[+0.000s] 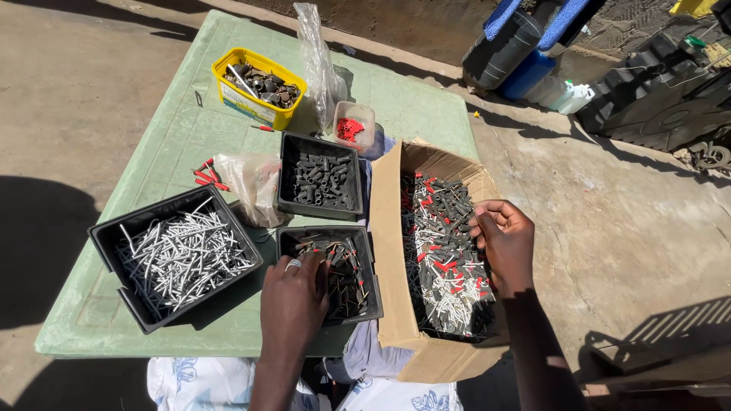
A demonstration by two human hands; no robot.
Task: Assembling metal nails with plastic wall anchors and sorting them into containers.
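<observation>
1. The left hand [293,293] reaches into the near small black tray [358,304], fingers curled down among the dark assembled pieces there; whether it has hold of one cannot be told, since the fingertips are hidden among the parts.
2. The right hand [504,242] hovers over the cardboard box [387,251], fingers bent inward as if pinching a small piece, though the piece itself is too small to make out.
3. The box holds a mixed heap of black sleeves, red caps and white pins [445,266]; it sits just beside the tray, at the right edge of the green bench [190,129].
4. Judged from this, the step in hand is sorting: picking from the box and dropping by kind into trays.
5. Farther out lie a second small black tray of dark sleeves [321,181], a large black tray of silver nails [179,259], a clear tub of red caps [352,128] and a yellow tub of metal scrap [259,85].
6. The next move calls for a fine pinch and the right tray.
</observation>
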